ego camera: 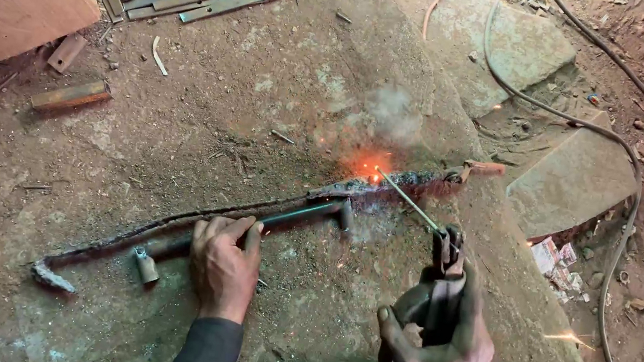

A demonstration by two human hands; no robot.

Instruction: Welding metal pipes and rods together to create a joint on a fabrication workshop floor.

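The long dark metal strip [248, 217] lies on the stone slab [284, 90], rough and burnt, glowing orange where the welding rod [408, 201] touches it. The left hand [224, 264] presses flat on a metal bar [296, 213] beside the strip, probably to keep it steady. The right hand [442, 344] is closed around the electrode holder [443, 280], aiming the rod at the joint.
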